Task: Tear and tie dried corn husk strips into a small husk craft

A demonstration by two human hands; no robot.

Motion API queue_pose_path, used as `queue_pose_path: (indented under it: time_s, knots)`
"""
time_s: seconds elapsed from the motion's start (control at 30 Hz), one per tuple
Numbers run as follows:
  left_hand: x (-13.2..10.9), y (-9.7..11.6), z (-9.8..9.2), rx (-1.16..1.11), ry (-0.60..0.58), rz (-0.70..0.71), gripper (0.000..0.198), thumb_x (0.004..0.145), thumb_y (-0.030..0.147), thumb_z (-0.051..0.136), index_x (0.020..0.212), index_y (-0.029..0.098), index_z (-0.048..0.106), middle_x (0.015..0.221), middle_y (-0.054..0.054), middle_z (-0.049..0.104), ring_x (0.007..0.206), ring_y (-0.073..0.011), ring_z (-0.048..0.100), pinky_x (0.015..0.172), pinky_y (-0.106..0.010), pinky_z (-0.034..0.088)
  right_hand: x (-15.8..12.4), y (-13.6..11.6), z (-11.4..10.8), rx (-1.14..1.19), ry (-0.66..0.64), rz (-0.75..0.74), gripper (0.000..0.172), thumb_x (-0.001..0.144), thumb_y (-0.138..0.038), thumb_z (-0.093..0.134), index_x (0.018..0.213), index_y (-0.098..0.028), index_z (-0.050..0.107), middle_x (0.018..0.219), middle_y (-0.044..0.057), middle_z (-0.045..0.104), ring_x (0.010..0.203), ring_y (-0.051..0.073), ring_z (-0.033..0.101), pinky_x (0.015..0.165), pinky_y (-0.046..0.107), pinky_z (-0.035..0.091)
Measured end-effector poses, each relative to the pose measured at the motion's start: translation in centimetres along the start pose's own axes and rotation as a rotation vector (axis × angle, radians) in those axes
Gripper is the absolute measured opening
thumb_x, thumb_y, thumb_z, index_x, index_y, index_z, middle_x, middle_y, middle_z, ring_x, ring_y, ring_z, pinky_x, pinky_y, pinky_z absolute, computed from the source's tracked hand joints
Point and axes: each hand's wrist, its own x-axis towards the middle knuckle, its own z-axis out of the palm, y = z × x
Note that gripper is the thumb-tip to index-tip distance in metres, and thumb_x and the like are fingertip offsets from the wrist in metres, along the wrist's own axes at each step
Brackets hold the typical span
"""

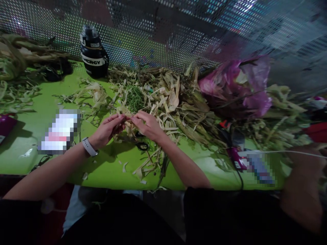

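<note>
My left hand [108,129] and my right hand [147,126] meet over the green table [38,112], fingers curled. Both pinch pale dried leaf strips [127,126] between their fingertips. A grey watch sits on my left wrist. A big heap of dried leaves and stalks [173,98] lies just beyond and to the right of my hands. Black scissors [142,145] lie on the table under my right wrist, partly hidden.
A black bottle [93,51] stands at the back by a perforated metal screen [153,27]. A purple plastic bag [237,88] rests on the heap at right. More stalks [22,58] lie far left. Another person's arm [304,183] shows at the right edge.
</note>
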Motion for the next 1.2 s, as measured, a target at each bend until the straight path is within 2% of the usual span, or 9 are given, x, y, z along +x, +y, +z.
queue_pose_path:
  time_s: [0.13, 0.17, 0.27, 0.33, 0.5, 0.7, 0.87, 1.0, 1.2]
  knots:
    - [0.0, -0.3, 0.1, -0.012, 0.0, 0.056, 0.025, 0.07, 0.035, 0.08, 0.087, 0.017, 0.076, 0.097, -0.004, 0.073, 0.063, -0.0052, 0.059, 0.058, -0.016, 0.049, -0.2, -0.6, 0.1, -0.072, 0.262, -0.071, 0.023, 0.09, -0.032, 0.051, 0.07, -0.019, 0.05, 0.076, 0.004, 0.054, 0.077, 0.017, 0.051, 0.074, 0.031, 0.041]
    - [0.0, -0.4, 0.1, -0.008, 0.006, 0.071, 0.025, 0.07, 0.035, 0.08, 0.087, 0.017, 0.077, 0.096, -0.004, 0.073, 0.062, -0.005, 0.058, 0.058, -0.016, 0.048, -0.3, -0.8, 0.1, -0.086, 0.24, -0.094, 0.025, 0.089, -0.033, 0.051, 0.068, -0.019, 0.05, 0.074, 0.004, 0.054, 0.075, 0.017, 0.051, 0.072, 0.031, 0.04]
    - [0.0, -0.5, 0.2, 0.01, 0.029, 0.114, 0.025, 0.072, 0.035, 0.078, 0.088, 0.017, 0.077, 0.089, -0.003, 0.073, 0.063, -0.0052, 0.057, 0.058, -0.015, 0.046, -0.5, -1.6, 0.3, -0.077, 0.001, -0.115, 0.029, 0.09, -0.037, 0.053, 0.067, -0.019, 0.052, 0.068, 0.002, 0.055, 0.067, 0.014, 0.049, 0.065, 0.029, 0.038]
    - [0.1, -0.6, 0.1, 0.007, 0.036, 0.133, 0.024, 0.073, 0.036, 0.078, 0.088, 0.017, 0.077, 0.086, -0.003, 0.072, 0.064, -0.0059, 0.058, 0.058, -0.016, 0.045, -0.6, -1.8, 0.6, -0.052, -0.096, -0.112, 0.028, 0.092, -0.037, 0.051, 0.071, -0.019, 0.054, 0.069, 0.002, 0.057, 0.066, 0.014, 0.05, 0.065, 0.028, 0.038]
    - [0.0, -0.8, 0.2, 0.035, -0.005, 0.098, 0.024, 0.067, 0.035, 0.082, 0.08, 0.015, 0.076, 0.077, -0.002, 0.069, 0.063, -0.0061, 0.058, 0.057, -0.016, 0.044, -0.7, -1.5, 1.1, -0.002, -0.109, -0.072, 0.026, 0.094, -0.036, 0.047, 0.078, -0.018, 0.056, 0.076, 0.004, 0.06, 0.069, 0.014, 0.052, 0.067, 0.027, 0.039]
    - [-0.2, -0.2, 0.4, 0.023, 0.039, 0.117, 0.024, 0.067, 0.034, 0.082, 0.078, 0.014, 0.075, 0.069, 0.0, 0.066, 0.057, -0.0043, 0.052, 0.054, -0.015, 0.042, -0.9, -1.5, 1.3, -0.012, -0.206, -0.026, 0.02, 0.088, -0.031, 0.052, 0.073, -0.018, 0.055, 0.069, 0.001, 0.058, 0.062, 0.012, 0.048, 0.062, 0.026, 0.036]
    - [-0.1, 0.0, 0.3, -0.017, 0.063, 0.137, 0.021, 0.068, 0.032, 0.081, 0.079, 0.016, 0.074, 0.086, -0.002, 0.071, 0.064, -0.005, 0.056, 0.06, -0.016, 0.046, -0.9, -2.0, 1.3, 0.008, -0.129, 0.036, 0.028, 0.087, -0.039, 0.055, 0.069, -0.018, 0.053, 0.065, -0.001, 0.055, 0.057, 0.01, 0.045, 0.059, 0.025, 0.034]
    - [-0.2, -0.2, 0.6, -0.011, 0.081, 0.115, 0.025, 0.064, 0.034, 0.084, 0.079, 0.016, 0.075, 0.084, -0.002, 0.072, 0.063, -0.0053, 0.057, 0.059, -0.017, 0.046, -1.0, -1.6, 1.6, -0.033, -0.136, -0.015, 0.025, 0.088, -0.036, 0.054, 0.071, -0.018, 0.054, 0.066, 0.0, 0.055, 0.059, 0.011, 0.046, 0.06, 0.026, 0.035]
    - [-0.2, -0.3, 0.5, 0.044, 0.046, 0.06, 0.029, 0.065, 0.037, 0.083, 0.077, 0.013, 0.073, 0.062, 0.001, 0.062, 0.052, -0.0046, 0.051, 0.049, -0.016, 0.041, -1.1, -1.2, 1.9, -0.058, -0.158, -0.101, 0.027, 0.092, -0.033, 0.047, 0.07, -0.019, 0.051, 0.07, 0.001, 0.054, 0.066, 0.012, 0.047, 0.065, 0.026, 0.036]
